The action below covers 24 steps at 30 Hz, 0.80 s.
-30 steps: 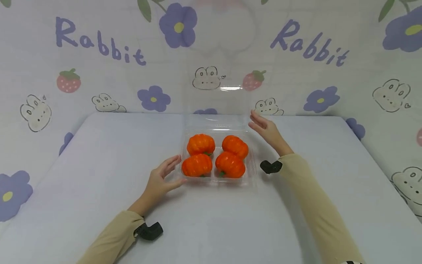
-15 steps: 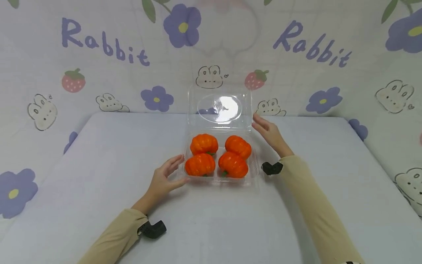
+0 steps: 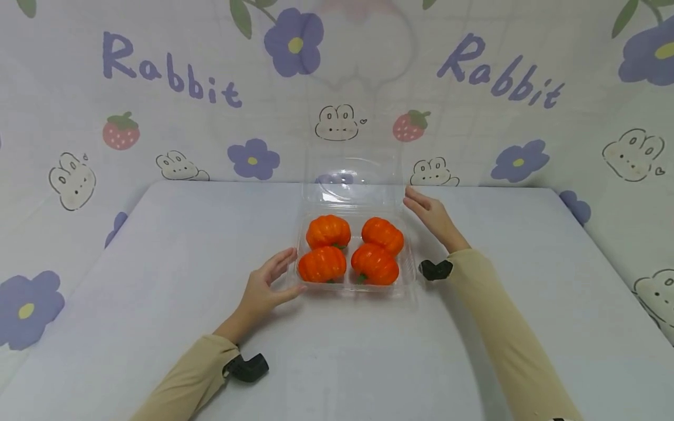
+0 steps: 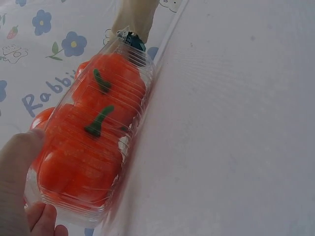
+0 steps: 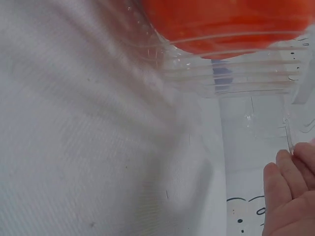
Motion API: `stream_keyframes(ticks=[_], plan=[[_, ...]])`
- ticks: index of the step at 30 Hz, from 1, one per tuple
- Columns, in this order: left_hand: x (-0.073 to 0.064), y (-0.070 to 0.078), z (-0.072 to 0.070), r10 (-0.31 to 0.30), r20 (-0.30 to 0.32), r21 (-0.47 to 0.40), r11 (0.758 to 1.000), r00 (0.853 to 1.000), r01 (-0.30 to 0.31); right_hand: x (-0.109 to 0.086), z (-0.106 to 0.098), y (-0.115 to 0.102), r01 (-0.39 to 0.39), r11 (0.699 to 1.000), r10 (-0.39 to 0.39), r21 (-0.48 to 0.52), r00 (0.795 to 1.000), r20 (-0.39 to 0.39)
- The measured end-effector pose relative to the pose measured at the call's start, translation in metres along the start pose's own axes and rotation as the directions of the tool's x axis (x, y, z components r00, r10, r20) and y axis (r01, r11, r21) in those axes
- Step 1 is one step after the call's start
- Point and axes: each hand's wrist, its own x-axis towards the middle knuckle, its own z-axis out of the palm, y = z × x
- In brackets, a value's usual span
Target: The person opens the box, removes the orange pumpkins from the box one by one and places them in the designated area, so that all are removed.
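Observation:
A clear plastic clamshell container (image 3: 320, 289) stands in the middle of the table with its lid (image 3: 363, 161) raised at the back. Several orange toy pumpkins (image 3: 322, 264) with green stems fill its compartments; through the front wall, two stems show in the left wrist view. My left hand (image 3: 263, 289) holds the near left corner, thumb at the front rim and fingers along the left side. At the lid's right edge, my right hand (image 3: 433, 219) touches the plastic with nearly straight fingertips (image 5: 284, 160). My right thumb cannot be made out clearly.
The container sits on a white-covered table (image 3: 337, 362). Behind rises a cloth backdrop (image 3: 363, 123) printed with rabbits, flowers and strawberries. A black wrist device (image 3: 247, 368) is worn on the left sleeve, and another black device (image 3: 436, 270) on the right one.
The lid's upper edge has sunk somewhat, and my right hand has come down slightly with it. My left hand keeps its place at the corner. The whole head view has shifted a little.

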Motion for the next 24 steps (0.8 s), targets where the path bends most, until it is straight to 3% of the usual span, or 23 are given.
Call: stream_keyframes(ticks=[9,24], plan=[[-0.001,0.003,-0.001,0.017,0.007,0.044,0.999,1.0,-0.017,0.003,0.003,0.01,-0.049,0.998,0.049,-0.05,0.999,0.011],[-0.001,0.006,-0.001,-0.014,-0.001,0.054,0.998,1.0,0.014,0.002,0.002,0.016,-0.028,0.996,0.032,-0.081,0.998,0.054]])
